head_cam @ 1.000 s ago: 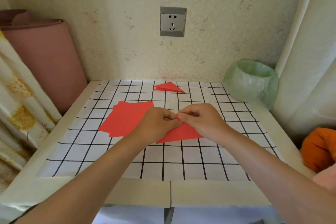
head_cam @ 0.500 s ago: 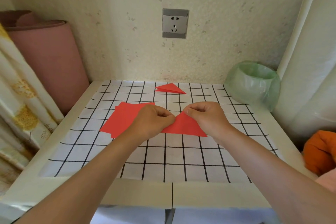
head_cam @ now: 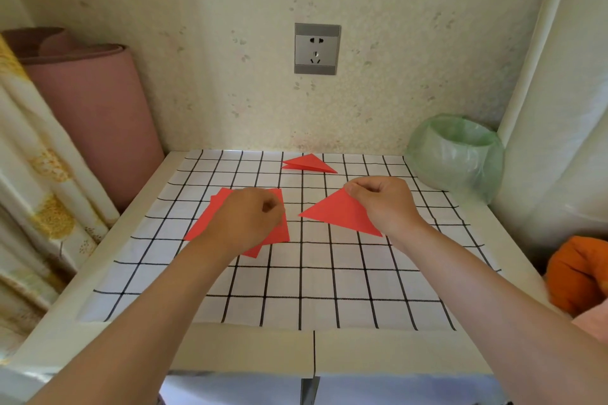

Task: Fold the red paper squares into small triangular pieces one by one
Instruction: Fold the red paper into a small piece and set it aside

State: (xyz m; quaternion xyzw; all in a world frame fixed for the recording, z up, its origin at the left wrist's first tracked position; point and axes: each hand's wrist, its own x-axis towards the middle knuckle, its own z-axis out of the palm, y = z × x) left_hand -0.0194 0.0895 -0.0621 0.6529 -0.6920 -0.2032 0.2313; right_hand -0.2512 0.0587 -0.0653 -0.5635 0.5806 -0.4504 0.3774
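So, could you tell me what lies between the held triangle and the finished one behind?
Only bare checked cloth between held triangle and finished triangle, in the head view.

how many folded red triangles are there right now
2. The far triangle lies on the mat below the wall socket; the held triangle is pinched by the right hand. The left hand hides part of the flat stack.
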